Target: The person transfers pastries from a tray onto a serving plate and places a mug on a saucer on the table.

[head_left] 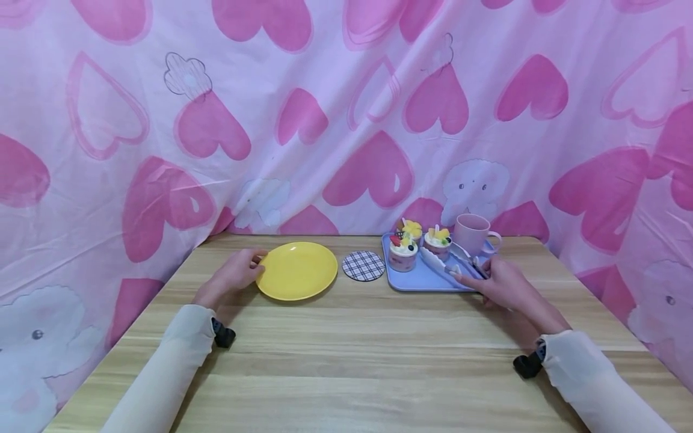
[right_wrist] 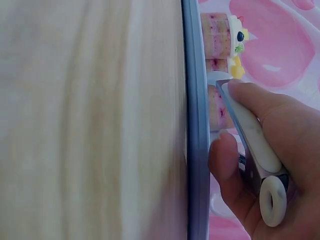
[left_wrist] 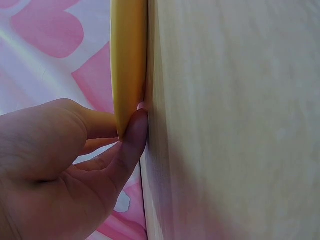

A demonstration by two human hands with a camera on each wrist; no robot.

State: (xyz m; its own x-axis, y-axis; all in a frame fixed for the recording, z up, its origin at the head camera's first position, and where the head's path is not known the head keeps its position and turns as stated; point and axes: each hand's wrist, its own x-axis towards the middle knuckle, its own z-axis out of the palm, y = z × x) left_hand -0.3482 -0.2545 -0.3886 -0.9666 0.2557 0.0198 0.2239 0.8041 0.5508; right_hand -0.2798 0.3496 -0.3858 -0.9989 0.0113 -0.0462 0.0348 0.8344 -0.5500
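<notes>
At the left, a yellow plate [head_left: 296, 270] lies on the table, and my left hand [head_left: 238, 272] pinches its left rim. In the left wrist view the plate's edge [left_wrist: 129, 60] sits between thumb and fingers, close to the tabletop. My right hand [head_left: 509, 285] holds tongs with pale handles [right_wrist: 257, 137], their white tips [head_left: 435, 262] spread apart over a blue tray [head_left: 417, 281]. Near the tips stands a dessert cup [head_left: 437, 240] topped with cream and fruit; whether they touch it I cannot tell. Two more dessert cups [head_left: 403, 254] are to its left, one partly hidden.
A pink mug [head_left: 470, 233] stands on the tray's back right, beyond the tongs. Between plate and tray lies a round checked coaster [head_left: 363, 266]. A pink heart-patterned cloth [head_left: 368, 168] hangs behind the wooden table [head_left: 346, 361].
</notes>
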